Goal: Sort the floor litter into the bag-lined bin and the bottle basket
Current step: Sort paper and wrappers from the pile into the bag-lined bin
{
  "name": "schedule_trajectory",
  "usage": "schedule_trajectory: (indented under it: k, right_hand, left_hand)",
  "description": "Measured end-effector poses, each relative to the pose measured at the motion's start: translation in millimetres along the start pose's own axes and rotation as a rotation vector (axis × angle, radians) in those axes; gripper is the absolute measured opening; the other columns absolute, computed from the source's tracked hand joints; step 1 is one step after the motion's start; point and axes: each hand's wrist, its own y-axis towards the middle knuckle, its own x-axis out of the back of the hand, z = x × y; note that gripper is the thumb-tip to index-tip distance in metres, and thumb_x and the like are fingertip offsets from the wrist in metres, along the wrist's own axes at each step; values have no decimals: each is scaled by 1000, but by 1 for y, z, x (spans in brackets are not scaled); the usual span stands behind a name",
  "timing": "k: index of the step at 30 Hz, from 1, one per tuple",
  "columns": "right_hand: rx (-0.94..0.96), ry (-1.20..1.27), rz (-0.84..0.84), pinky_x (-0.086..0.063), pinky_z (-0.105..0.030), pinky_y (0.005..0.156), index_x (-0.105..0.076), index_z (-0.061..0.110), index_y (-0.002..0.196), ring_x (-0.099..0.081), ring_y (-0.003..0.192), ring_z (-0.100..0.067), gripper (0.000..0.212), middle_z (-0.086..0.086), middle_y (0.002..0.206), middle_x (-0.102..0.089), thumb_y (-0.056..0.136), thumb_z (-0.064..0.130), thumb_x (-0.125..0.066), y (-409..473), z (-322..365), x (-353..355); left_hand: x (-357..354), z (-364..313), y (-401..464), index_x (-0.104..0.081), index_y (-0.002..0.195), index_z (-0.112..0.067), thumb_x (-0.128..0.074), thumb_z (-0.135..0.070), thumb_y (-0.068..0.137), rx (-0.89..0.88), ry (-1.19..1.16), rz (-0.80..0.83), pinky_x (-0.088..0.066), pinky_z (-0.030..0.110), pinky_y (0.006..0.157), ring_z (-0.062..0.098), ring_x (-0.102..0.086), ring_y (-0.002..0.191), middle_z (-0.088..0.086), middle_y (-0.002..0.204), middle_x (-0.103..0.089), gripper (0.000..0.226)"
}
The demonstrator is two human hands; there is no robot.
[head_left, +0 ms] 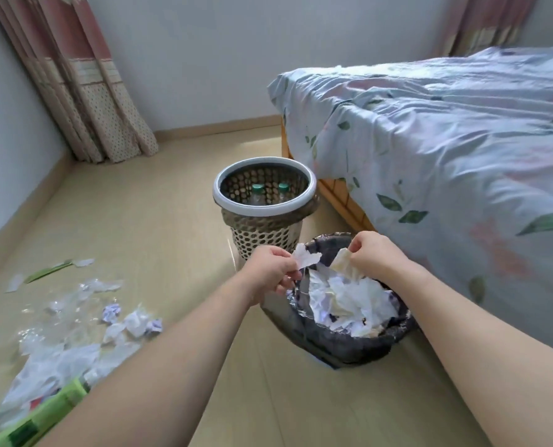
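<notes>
While no brand or lettering can be read anywhere, the long green wrapper with dark panels (39, 417) at the lower left carries print too blurred to make out.

Both bare forearms reach forward over the black-bag-lined bin (349, 346), which stands on the pale wood-look floor (146, 221) just beside the bed with the blue leaf-print cover (446, 140). The left hand (273, 272) hovers at the bin's left rim, its thumb and curled fingers pinching a torn white paper scrap (305, 258). The right hand (373, 253) is above the bin's far side, fingers curled down around a crumpled cream-coloured paper piece (344, 264) that hangs toward the heap of crumpled white paper (349, 304) filling the bin.

Behind the bin, close to it, stands the round perforated beige basket with a white rim (265, 201); two clear plastic bottles with green caps (270, 191) stand upright inside (only their tops show through the opening).

More litter lies on the floor to the left, well apart from the bin: crumpled white and purple-tinted paper balls (133, 324), clear plastic film (59, 317), flat white scraps and a green strip (47, 271). A pink and beige dotted curtain (84, 91) hangs in the far left corner.
</notes>
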Motion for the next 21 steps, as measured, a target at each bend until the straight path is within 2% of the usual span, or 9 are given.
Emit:
schedule_trajectory:
  k: [3,5,7,9,14,17,21]
  right_hand:
    - [-50,-1,46,-48,-29,62,-69,8,82,-61,73,-24,18,-11,84,-70,86,13,-52,-4,-24,-4]
    - [-45,17,43,-45,-27,62,-68,9,77,-61,79,-26,19,-9,79,-67,83,9,-49,-2,-25,-10]
    - [-11,65,-16,-48,-29,76,-67,11,94,-60,93,-25,22,-6,95,-66,84,9,-48,2,-13,-16]
    - [58,132,-80,-48,-35,88,-63,13,110,-58,101,-25,27,-6,109,-63,88,13,-47,9,13,-26]
    - [355,220,-191,-45,-37,90,-62,12,109,-56,102,-24,23,-6,109,-62,91,15,-48,17,104,-71]
    - [536,203,-38,-43,-32,88,-62,14,109,-56,101,-21,24,-2,107,-61,89,14,-49,6,157,-124]
    - [649,79,341,-43,-27,81,-61,15,112,-56,101,-20,28,-2,112,-62,88,15,-47,-22,209,-208]
  left_hand:
    - [-39,0,6,-58,100,5,-54,4,88,112,37,81,-50,25,46,22,-61,54,16,83,-65,13]
    - [-46,-1,8,-56,109,3,-49,3,90,127,59,81,-53,27,48,24,-64,58,18,94,-62,20]
    - [-34,-2,8,-56,109,-1,-45,3,90,104,85,37,-51,26,46,24,-64,61,17,99,-63,22]
    - [-2,1,6,-59,104,-6,-45,-1,90,86,142,-53,-49,26,47,22,-63,64,15,98,-66,20]
    - [108,30,-15,-59,89,-12,-43,-5,89,168,219,-292,-40,22,52,18,-54,59,5,81,-66,17]
    - [171,66,-46,-60,91,-11,-43,-5,89,256,279,-409,-39,22,51,18,-54,58,4,79,-66,18]
    - [233,132,-89,-61,90,-10,-47,-5,88,383,308,-526,-35,20,48,17,-51,53,6,76,-66,15]
